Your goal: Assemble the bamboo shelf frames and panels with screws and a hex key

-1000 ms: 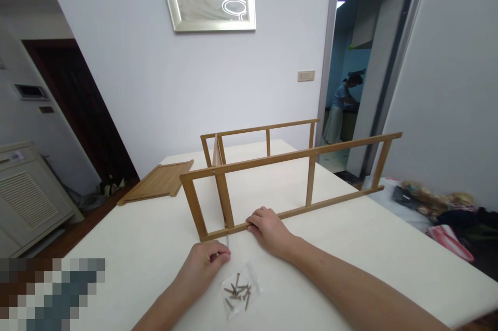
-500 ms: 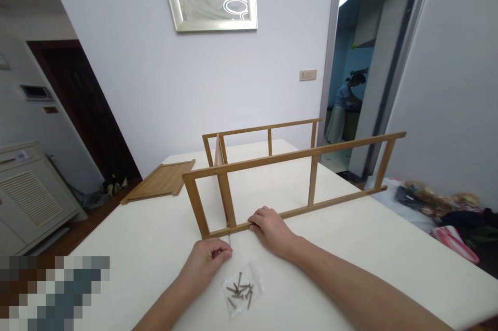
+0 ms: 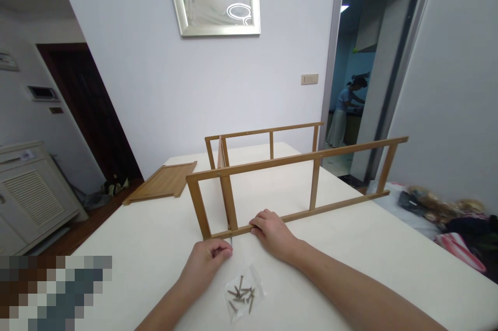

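My left hand point(image 3: 210, 259) is closed in a pinch on a thin metal rod point(image 3: 232, 241), which looks like an Allen key. The rod's far end meets the bottom rail close to the near left corner of a wooden shelf frame point(image 3: 272, 164). My right hand point(image 3: 274, 233) wraps its fingers over that same rail, a little further right. The frame lies on its side, with two ladder-like sides joined by a cross board point(image 3: 221, 157) at the left. Just in front of my hands, a clear plastic bag point(image 3: 254, 276) carries several screws point(image 3: 241, 294).
A slatless wooden panel point(image 3: 165, 180) lies at the white table's point(image 3: 155, 237) far left. Behind the table is a wall with a framed picture point(image 3: 218, 30). Clothes point(image 3: 462, 227) are heaped at the right. A person point(image 3: 342, 108) stands beyond the doorway.
The view has tilted slightly, so everything sits a little lower and to the right. Less of the metal rod shows beside my left fingers. Both hands keep their places.
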Action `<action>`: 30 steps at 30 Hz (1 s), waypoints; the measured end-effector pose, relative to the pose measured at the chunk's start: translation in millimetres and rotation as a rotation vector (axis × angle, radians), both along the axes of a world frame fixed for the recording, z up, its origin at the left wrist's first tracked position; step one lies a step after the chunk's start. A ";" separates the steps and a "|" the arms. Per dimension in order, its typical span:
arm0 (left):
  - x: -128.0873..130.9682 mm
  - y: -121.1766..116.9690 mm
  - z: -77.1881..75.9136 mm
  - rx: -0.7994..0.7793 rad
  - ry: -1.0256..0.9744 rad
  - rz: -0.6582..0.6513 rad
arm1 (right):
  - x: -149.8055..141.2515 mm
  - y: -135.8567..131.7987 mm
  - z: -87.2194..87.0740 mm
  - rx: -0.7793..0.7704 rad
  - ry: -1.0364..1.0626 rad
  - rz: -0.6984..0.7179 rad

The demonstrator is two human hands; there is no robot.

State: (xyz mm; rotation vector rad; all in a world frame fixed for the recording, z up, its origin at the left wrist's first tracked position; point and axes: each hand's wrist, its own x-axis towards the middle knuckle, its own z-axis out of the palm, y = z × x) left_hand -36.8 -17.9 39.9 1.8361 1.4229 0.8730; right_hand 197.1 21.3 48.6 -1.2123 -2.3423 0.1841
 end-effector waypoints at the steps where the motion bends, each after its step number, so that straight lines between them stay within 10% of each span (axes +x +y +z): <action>1: 0.0 0.6 -1.0 -0.019 -0.018 0.018 | 0.1 -0.1 0.1 0.002 0.001 -0.001; 15: 8.9 -8.9 5.4 0.199 0.193 0.016 | 0.3 -2.3 2.8 -0.003 0.004 -0.006; 30: 9.2 -6.8 0.6 0.053 0.137 0.089 | 0.4 -1.7 3.3 -0.020 -0.015 -0.017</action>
